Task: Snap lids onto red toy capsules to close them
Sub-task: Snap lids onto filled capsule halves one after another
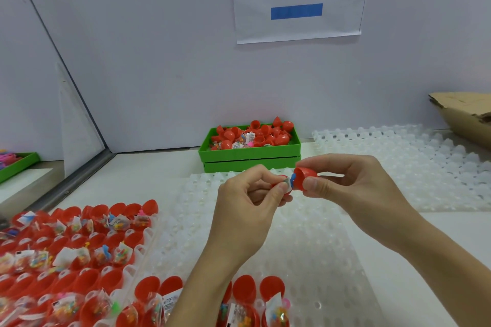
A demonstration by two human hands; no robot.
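In the middle of the frame, two hands are bringing the two halves of one red toy capsule together, so the closing step looks to be under way but not done. The right hand [342, 183] pinches a red lid [305, 176] between thumb and fingers, with its open side turned toward the other hand. The left hand [249, 199] pinches the capsule bottom [282, 184], which is mostly hidden by the fingers; a little bagged toy with a blue bit pokes out of it, right at the lid's mouth. There is a small gap between the halves. Next, I think the toy must be tucked fully inside, the two rims lined up straight, and then both halves pushed together until they snap. If the bag gets caught in the rim, the lid may not close. Above the hands, at the back, a green box [249, 154] is heaped with loose red halves and some toy bags. At the lower left, a white tray [144, 241] holds rows of open red halves, many with toy bags in them. More see-through trays [398, 167] lie under and to the right of the hands.
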